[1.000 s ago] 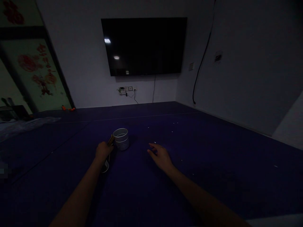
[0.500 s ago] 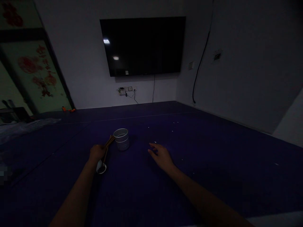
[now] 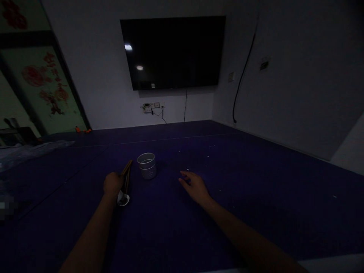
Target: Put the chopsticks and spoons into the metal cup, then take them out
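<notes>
The room is dim. My left hand is closed around a pair of wooden chopsticks and a spoon whose pale bowl sticks out below my fist. The chopsticks point up and away, a short way left of a small white round holder standing on the dark blue surface. My right hand lies flat on the surface to the right of the holder, fingers stretched out, holding nothing.
A large black TV hangs on the far wall above a socket strip with cables. A flowered door panel stands at the left. Crumpled clear plastic lies at the left edge. Small white specks dot the surface.
My left hand has drawn the chopsticks and spoon back and to the left, away from the white holder. My right hand has stayed in place.
</notes>
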Available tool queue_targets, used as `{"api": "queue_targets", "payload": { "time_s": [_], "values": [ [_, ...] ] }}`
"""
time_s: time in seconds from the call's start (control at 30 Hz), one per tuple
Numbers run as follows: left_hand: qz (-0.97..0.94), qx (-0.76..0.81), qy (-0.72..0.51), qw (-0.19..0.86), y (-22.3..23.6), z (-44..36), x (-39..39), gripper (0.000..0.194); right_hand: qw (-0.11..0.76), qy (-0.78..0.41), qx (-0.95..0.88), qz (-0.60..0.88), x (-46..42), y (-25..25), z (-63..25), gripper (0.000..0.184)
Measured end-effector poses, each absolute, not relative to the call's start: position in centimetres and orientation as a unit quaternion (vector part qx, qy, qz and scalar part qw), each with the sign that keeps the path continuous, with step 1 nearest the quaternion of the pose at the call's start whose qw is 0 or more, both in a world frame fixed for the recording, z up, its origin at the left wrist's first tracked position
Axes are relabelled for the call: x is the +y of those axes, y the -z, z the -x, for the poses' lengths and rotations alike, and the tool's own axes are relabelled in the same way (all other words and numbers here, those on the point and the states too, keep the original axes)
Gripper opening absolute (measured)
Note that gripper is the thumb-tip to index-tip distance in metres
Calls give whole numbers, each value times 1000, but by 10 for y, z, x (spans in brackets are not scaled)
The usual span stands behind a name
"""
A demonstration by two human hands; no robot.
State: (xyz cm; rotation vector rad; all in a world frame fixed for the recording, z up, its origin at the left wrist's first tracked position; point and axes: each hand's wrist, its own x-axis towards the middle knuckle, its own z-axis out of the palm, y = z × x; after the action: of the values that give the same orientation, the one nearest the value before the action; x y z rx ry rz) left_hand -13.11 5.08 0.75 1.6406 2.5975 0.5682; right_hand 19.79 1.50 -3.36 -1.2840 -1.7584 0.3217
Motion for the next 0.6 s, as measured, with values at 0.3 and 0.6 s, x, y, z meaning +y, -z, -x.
{"api": "queue_targets", "payload": {
  "time_s": [0.3,0.6],
  "values": [
    [-515,834,-196,28,-12,139,49,35,445,-133,-717,519,13,31,-198,30],
    [-520,822,-222,61,-21,145,45,23,438,-130,-723,518,14,31,-197,29]
  ]
}}
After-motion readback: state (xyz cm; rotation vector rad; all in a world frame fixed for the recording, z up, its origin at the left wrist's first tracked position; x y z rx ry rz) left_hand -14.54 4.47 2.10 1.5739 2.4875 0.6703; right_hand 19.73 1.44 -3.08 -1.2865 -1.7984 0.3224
